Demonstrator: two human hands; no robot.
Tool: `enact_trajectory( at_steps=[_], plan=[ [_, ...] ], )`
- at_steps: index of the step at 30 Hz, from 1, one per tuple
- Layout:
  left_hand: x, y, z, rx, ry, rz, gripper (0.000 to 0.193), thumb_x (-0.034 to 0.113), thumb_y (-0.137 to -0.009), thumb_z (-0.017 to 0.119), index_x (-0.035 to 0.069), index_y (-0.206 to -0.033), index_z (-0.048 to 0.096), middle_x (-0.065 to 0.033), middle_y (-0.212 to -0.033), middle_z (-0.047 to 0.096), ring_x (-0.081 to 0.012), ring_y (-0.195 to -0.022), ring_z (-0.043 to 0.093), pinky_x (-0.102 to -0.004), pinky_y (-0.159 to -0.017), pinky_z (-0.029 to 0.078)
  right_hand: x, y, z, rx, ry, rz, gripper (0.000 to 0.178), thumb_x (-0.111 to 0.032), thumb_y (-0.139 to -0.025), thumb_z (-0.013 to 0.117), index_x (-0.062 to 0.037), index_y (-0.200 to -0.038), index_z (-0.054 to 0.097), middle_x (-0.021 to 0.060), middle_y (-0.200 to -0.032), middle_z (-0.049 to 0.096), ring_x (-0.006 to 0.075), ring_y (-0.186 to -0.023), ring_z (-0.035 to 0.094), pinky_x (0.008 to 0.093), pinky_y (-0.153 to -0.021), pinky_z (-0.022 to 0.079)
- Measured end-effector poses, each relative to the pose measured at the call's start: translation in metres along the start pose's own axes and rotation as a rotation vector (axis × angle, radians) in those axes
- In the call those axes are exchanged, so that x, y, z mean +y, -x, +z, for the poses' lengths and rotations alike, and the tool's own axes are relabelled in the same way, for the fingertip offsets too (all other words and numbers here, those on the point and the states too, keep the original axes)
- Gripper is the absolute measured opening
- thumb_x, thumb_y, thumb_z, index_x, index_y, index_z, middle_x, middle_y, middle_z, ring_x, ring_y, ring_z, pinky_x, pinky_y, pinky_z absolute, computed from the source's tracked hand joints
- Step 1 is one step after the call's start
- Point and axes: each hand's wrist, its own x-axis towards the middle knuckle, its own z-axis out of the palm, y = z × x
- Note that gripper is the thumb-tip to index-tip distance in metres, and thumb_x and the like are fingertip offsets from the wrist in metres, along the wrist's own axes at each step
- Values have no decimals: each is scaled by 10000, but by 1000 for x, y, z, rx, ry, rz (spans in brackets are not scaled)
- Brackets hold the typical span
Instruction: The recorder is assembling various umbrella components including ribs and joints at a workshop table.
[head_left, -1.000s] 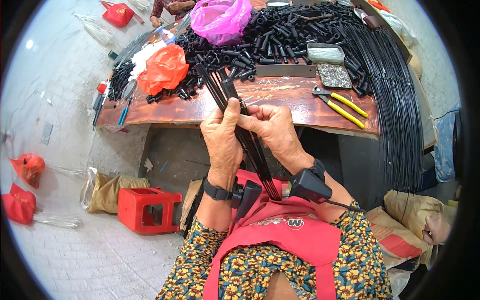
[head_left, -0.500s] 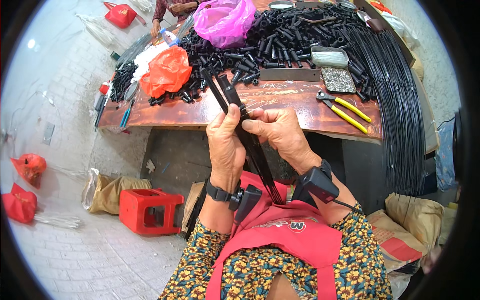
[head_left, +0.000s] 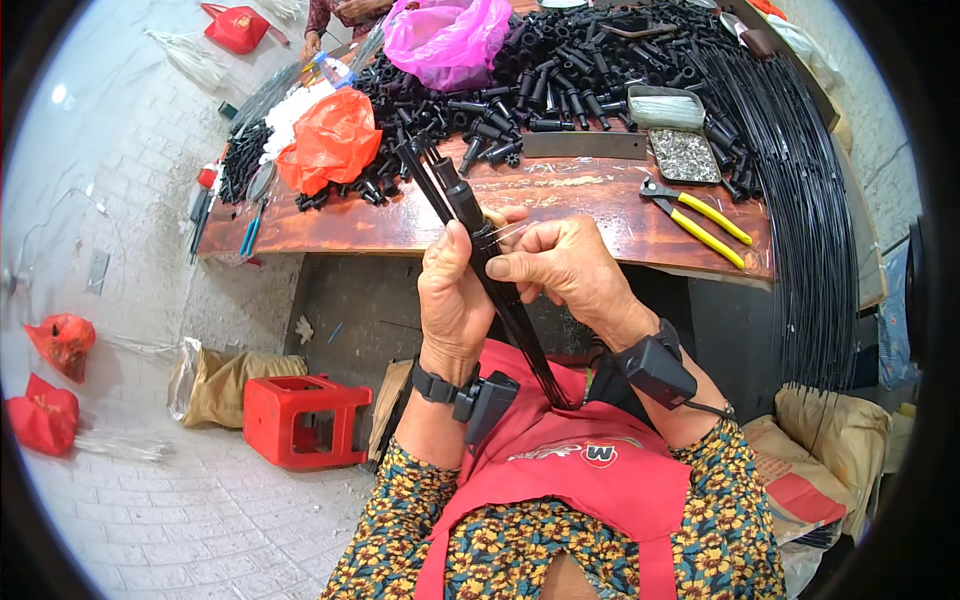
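Note:
A bundle of thin black ribs [head_left: 525, 345], like part of an umbrella frame, slants from above the table edge down to my lap. My left hand [head_left: 450, 305] is closed round its upper part, thumb upward. A stepped black plastic tube [head_left: 461, 200] rises from the bundle beside loose rib ends. Close on the right, my right hand [head_left: 575, 270] pinches a thin pale wire [head_left: 512, 230] against the collar of the tube. Its fingertips partly hide where the wire meets the ribs.
On the wooden table [head_left: 350, 228] lie piled black plastic tubes [head_left: 570, 75], yellow-handled cutters [head_left: 705, 220], a metal bar [head_left: 585, 146], a tin of small metal bits [head_left: 684, 158] and plastic bags. Long black rods [head_left: 805, 230] overhang the right edge. A red stool [head_left: 300, 420] stands lower left.
My right hand has drawn slightly right and down, showing more of the pale wire. The tube and ribs have turned a little in my left hand, which keeps its hold.

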Motion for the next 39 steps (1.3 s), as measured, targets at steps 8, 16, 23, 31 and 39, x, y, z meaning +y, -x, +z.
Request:
enact_trajectory(
  at_steps=[8,16,23,31,39],
  plan=[
    [-3,-2,-6,-107,129,-41,428,365,-943,534,-32,-1102,542,-179,-1094,574,-303,-1072,532,-440,-902,441,13,-18,-9,-67,-70,53,315,-285,-648,860,-45,-669,657,13,-566,595,54,-440,522,178,-379,330],
    [2,4,-3,-64,-71,39,454,384,-952,519,-37,-1121,534,-149,-1078,590,-275,-1062,536,-406,-931,430,-5,-21,-19,-42,100,-152,342,-188,-568,892,-1,-753,673,26,-737,641,92,-711,596,247,-628,460],
    [13,6,6,-119,-106,-205,436,370,-975,486,-25,-1145,559,-125,-945,663,-244,-770,665,-354,-767,531,-21,-13,-18,-123,101,-207,239,-90,-638,838,8,-792,683,54,-705,654,95,-584,605,232,-532,462],
    [2,5,-8,-204,45,-142,490,435,-967,461,-23,-1121,544,-153,-759,633,-255,-563,625,-345,-538,528,-12,-17,-11,-285,-232,-108,132,14,-705,759,53,-767,649,126,-592,635,188,-466,624,259,-419,489],
    [-11,5,-9,-144,129,-63,491,458,-974,426,5,-1112,554,-149,-671,600,-246,-465,566,-340,-442,476,-8,-7,-1,-157,-216,-186,123,49,-721,734,47,-778,625,110,-575,620,181,-458,620,260,-413,495]
  ],
)
